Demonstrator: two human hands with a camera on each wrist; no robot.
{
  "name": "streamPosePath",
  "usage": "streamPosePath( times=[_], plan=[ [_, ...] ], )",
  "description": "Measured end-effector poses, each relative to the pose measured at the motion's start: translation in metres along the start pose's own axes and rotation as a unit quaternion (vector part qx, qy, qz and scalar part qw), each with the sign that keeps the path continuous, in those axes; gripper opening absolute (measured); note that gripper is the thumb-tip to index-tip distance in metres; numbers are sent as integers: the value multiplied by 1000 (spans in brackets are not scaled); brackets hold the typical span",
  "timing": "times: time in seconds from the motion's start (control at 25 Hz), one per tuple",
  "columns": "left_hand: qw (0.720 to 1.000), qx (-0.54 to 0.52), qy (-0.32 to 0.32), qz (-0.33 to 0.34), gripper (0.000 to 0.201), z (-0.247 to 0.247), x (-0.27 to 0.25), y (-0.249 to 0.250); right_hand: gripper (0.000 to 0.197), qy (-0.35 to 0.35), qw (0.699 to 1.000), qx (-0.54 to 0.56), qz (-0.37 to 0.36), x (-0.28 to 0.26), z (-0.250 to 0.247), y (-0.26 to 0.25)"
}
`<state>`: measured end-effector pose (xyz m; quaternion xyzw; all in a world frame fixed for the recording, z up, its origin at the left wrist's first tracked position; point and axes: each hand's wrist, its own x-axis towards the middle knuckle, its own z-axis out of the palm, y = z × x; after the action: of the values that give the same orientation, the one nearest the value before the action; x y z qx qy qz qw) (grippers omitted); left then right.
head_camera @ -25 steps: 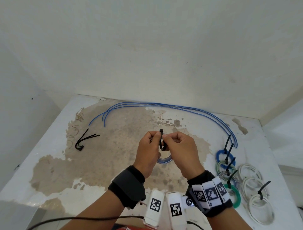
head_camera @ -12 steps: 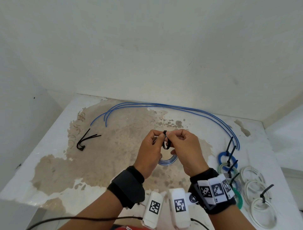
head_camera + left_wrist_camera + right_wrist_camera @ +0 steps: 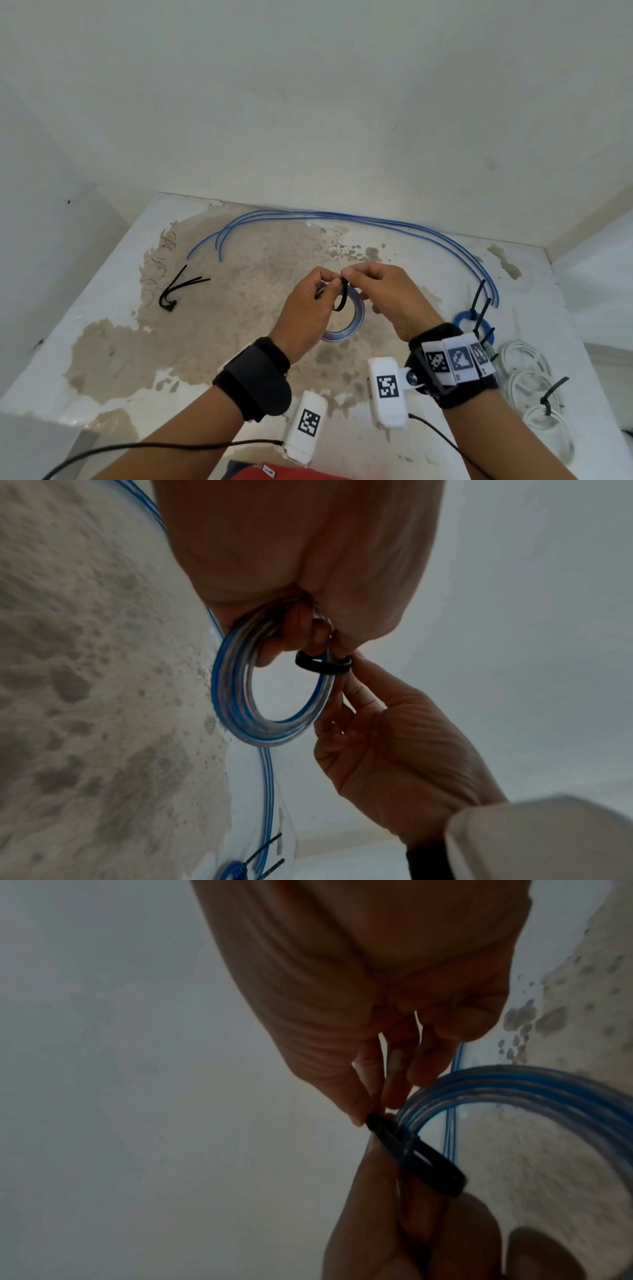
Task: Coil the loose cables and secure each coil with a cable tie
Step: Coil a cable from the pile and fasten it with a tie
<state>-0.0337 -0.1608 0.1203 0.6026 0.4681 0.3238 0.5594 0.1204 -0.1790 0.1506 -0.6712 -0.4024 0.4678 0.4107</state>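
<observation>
Centrally, above the stained table (image 3: 113,346), the left hand (image 3: 301,315) grips a blue-and-clear cable coil (image 3: 356,318) at its top, fingers curled round the strands. At 3 o'clock from it, the right hand (image 3: 387,301) pinches the black cable tie (image 3: 342,298) looped around the coil near 12 o'clock.

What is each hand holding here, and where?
Left hand grips the blue-and-clear cable coil at its top. Right hand pinches the black cable tie looped around the coil, at its head.
</observation>
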Motion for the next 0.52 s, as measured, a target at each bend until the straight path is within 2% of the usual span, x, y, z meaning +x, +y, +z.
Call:
streamPosePath(
  times=[0.08,0.2,0.28,0.36,0.44,0.52],
  plan=[
    [1000,-2,-5,-2,15,1,-2,1,14,-36,999,-3,24,2,-5,-3],
    [1000,-13,-27,-7,16,1,-4,1,10,-77,991,25,110,7,-12,-3],
    [998,-14,-53,-7,16,1,-8,1,8,-65,987,63,134,13,-15,-2],
    [996,-14,-83,-8,14,2,-15,2,8,-22,990,72,117,19,-16,-4],
    [994,-48,-94,-35,15,4,-17,4,17,19,990,104,95,19,-15,-4],
    [986,-117,-88,-79,16,2,-14,6,30,3,986,126,105,16,-12,-3]
  ],
)
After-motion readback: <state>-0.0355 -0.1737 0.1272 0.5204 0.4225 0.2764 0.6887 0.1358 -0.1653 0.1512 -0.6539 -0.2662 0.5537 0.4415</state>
